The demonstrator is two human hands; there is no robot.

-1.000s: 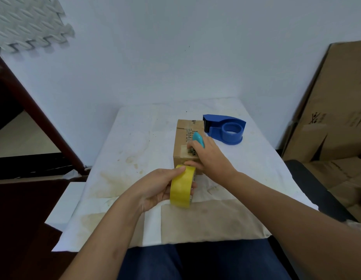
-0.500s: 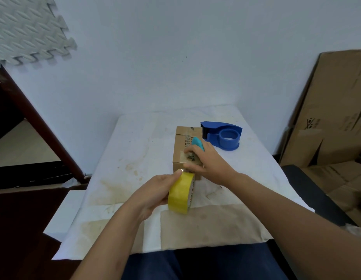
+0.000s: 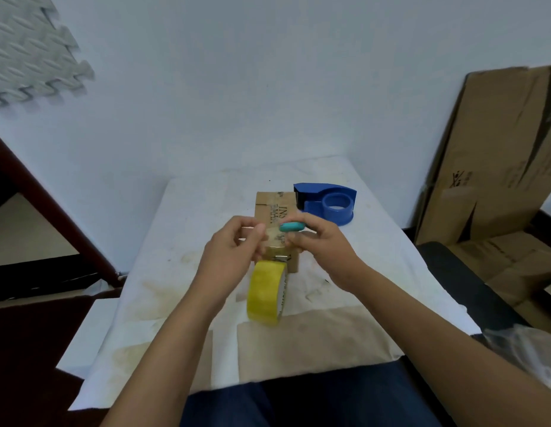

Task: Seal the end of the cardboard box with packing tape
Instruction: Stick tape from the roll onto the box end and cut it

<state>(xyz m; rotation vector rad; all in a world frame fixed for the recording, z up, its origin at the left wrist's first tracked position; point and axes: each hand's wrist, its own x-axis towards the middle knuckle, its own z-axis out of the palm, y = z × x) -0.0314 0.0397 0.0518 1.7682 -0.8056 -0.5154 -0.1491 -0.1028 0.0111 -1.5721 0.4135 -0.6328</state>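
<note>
A small cardboard box (image 3: 274, 208) lies lengthwise on the paper-covered table (image 3: 181, 241), with its near end facing me. A yellow roll of packing tape (image 3: 265, 293) stands on edge right in front of that end. A clear strip of tape (image 3: 275, 237) runs up from the roll over the box's near end. My left hand (image 3: 232, 252) pinches the strip's left edge between thumb and fingers. My right hand (image 3: 325, 245) holds a small teal cutter (image 3: 292, 226) at the strip's right edge. The hands hide the box's near top.
A blue tape dispenser (image 3: 329, 204) sits right of the box's far end. Flattened cardboard sheets (image 3: 499, 167) lean on the wall at right, above a dark seat (image 3: 459, 278). A dark wooden frame (image 3: 52, 211) stands at left. Crumpled plastic (image 3: 526, 355) lies at lower right.
My left hand has let go of the roll and risen to pinch the tape strip. My right hand has lifted off the box top with the teal cutter. The roll now stands alone.
</note>
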